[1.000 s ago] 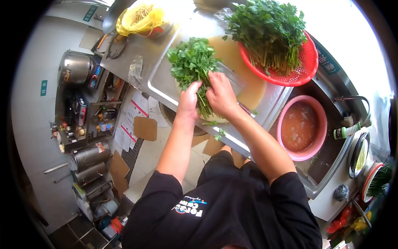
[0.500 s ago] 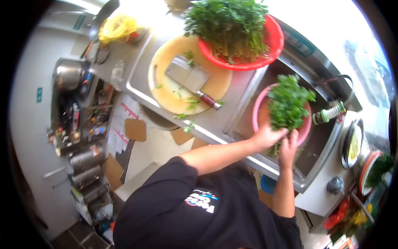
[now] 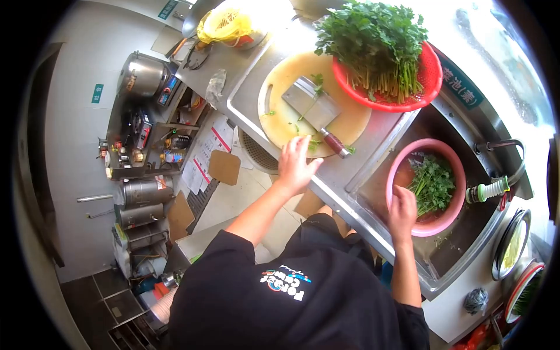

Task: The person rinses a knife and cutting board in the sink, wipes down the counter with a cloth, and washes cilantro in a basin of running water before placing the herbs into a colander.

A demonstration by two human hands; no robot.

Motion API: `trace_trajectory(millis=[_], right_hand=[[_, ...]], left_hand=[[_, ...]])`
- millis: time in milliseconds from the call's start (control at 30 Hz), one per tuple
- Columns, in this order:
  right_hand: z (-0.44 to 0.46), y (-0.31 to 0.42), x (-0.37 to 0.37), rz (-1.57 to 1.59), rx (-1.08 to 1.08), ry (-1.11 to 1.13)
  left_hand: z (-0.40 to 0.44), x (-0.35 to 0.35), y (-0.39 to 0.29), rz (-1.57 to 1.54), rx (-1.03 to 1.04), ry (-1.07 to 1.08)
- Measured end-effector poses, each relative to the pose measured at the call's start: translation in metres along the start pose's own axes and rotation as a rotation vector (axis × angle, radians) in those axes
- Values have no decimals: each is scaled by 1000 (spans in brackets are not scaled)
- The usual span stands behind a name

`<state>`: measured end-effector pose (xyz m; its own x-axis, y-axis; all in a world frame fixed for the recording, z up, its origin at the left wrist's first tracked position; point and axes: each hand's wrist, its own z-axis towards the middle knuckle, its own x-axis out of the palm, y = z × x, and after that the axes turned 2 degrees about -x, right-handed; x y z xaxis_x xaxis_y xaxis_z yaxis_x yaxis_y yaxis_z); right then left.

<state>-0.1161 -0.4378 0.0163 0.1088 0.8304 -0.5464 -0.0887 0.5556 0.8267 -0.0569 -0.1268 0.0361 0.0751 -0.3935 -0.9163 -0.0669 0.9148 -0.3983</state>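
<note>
My left hand (image 3: 298, 166) is open at the near edge of the round cutting board (image 3: 350, 125), its fingers spread by a few green scraps. A cleaver (image 3: 312, 104) with a brown handle lies flat on the board. At the left rim of the pink basin (image 3: 456, 153) is my right hand (image 3: 402, 211), fingers loosely bent, with nothing visible in them. Leafy green herbs (image 3: 433, 185) lie in water inside the basin. A big bunch of leafy stalks (image 3: 376, 46) stands in a red colander (image 3: 434, 73) beyond the board.
The basin sits in a steel sink (image 3: 446, 265) with a faucet (image 3: 489, 190) on its right. Plates (image 3: 512, 244) and a steel scrubber (image 3: 476, 300) are at the lower right. Left, a yellow bag (image 3: 224, 23) stands on the counter; pots (image 3: 140, 73) and shelves line the wall.
Both hands have let go of the herb bunch, which now lies in the basin. My left hand has moved left to the cutting board. My right hand remains at the basin. The view has shifted.
</note>
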Motion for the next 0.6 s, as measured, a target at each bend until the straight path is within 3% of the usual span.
trace_trajectory(millis=[67,167,333,500,600], right_hand=[[17,26,36,-59,-222,48],[56,61,88,-121,-352,128],[104,86,144,-390,-331,292],[124,76,167,-559,-277,410],[131,81,169,-587,-256,437]], left_hand=[[0,5,21,66,-4,21],[16,11,37,92,53,37],[45,23,59,-27,125,-54],[91,27,62,-183,159,-290],[125,36,57,-118,39,-137]])
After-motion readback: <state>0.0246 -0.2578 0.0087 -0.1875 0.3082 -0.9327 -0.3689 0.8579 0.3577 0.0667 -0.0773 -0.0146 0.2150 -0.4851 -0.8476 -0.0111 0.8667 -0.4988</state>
